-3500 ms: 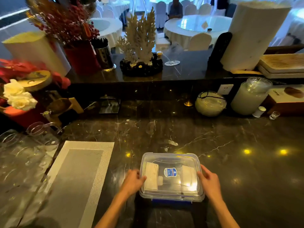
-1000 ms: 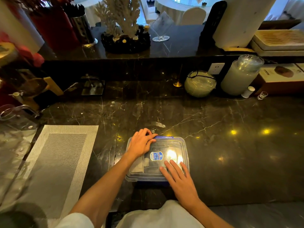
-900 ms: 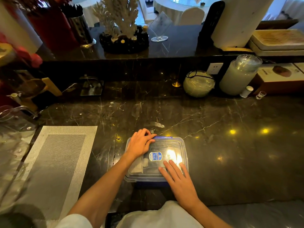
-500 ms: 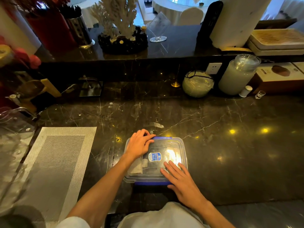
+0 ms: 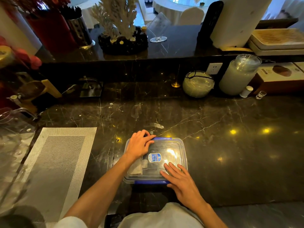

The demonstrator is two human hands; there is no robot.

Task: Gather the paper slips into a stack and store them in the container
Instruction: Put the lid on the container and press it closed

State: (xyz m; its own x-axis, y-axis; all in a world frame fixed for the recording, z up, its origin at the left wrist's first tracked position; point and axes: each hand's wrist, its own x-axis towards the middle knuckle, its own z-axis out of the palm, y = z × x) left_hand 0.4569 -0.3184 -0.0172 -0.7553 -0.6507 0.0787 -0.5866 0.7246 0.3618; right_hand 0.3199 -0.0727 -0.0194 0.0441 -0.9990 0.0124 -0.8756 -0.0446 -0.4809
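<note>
Clear container (image 5: 179, 146) on the dark marble counter (image 5: 230, 153), directly under both hands, lid (image 5: 166, 145) on; blue latch (image 5: 151, 182) along the near edge, another blue latch (image 5: 162, 138) along the far edge; round blue label (image 5: 154, 157) on the lid between the two hands. Left hand (image 5: 139, 146) laid palm down over the far left corner of the lid, fingers curled loosely over the far rim, gripping nothing; right hand (image 5: 181, 181) flat and spread on the near right corner, fingertips (image 5: 167, 166) on the lid, heel of the hand past the near edge beside the blue latch, gripping nothing. Paper slips (image 5: 136, 168) visible through the lid, inside the container, just toward the body from the left hand and under the left wrist; too blurred by the plastic to tell how neatly stacked. Glare patch on the lid just beyond the right fingertips. Woven grey placemat (image 5: 62, 162) on the counter well to the left of the left forearm. Far beyond the hands, against the back of the counter: a round glass bowl (image 5: 198, 83), a tall frosted jar (image 5: 238, 74) to its right, a wall socket (image 5: 213, 68) between them; on the raised ledge above, a pale coral ornament (image 5: 118, 18) on a dark base.
</note>
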